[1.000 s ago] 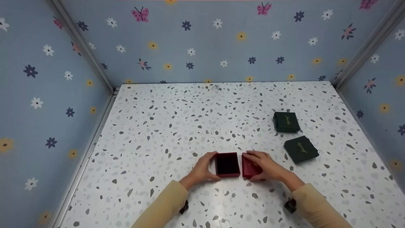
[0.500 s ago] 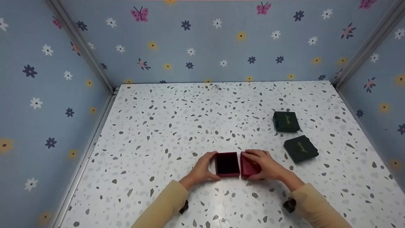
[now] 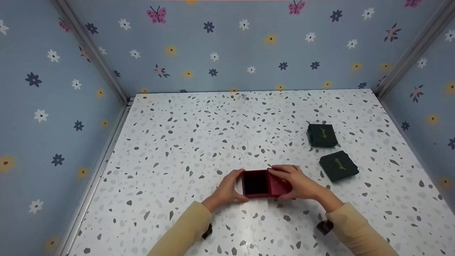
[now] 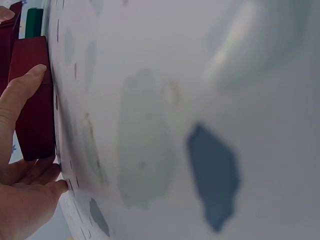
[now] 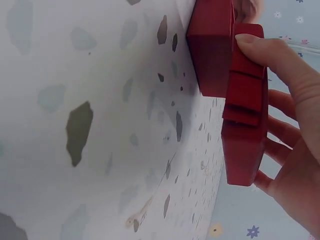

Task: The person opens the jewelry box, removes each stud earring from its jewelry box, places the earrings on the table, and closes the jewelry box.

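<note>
Red lid (image 3: 277, 187) moved left to box (image 3: 256, 195); both between left hand (image 3: 226, 189) gripping box, right hand (image 3: 299, 184) gripping lid

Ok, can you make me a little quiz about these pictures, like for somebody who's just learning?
1. How many green boxes lie on the table?
2. Which hand holds the red lid?
3. What colour does the inside of the open red box look? a) white b) yellow c) nearly black

Key:
1. Two.
2. The right hand.
3. c
</note>
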A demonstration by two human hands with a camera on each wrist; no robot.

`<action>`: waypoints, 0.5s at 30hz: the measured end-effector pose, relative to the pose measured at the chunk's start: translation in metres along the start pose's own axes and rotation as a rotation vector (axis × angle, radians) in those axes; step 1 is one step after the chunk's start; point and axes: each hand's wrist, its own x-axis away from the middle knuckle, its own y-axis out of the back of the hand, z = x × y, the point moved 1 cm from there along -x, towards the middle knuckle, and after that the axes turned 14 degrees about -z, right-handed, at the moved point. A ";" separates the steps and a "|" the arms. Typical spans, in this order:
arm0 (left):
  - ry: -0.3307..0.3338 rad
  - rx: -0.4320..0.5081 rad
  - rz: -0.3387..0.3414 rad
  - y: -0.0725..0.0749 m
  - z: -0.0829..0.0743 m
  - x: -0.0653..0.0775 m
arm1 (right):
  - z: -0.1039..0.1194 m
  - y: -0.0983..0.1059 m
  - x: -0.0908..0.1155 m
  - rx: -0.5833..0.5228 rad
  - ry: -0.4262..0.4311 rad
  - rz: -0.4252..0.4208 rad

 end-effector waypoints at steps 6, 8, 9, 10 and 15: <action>0.025 0.004 0.011 0.000 0.000 -0.001 | 0.004 -0.004 -0.006 -0.012 0.005 0.014; 0.035 0.004 0.012 0.000 0.000 0.000 | 0.005 -0.006 -0.007 -0.018 0.007 0.015; 0.039 0.005 0.013 0.000 0.000 0.000 | 0.005 -0.007 -0.008 -0.022 0.009 0.014; 0.042 0.006 0.012 0.000 0.000 0.000 | 0.006 -0.008 -0.009 -0.026 0.011 0.013; 0.025 0.009 0.000 0.000 0.001 0.001 | 0.007 -0.013 -0.014 -0.032 0.015 0.018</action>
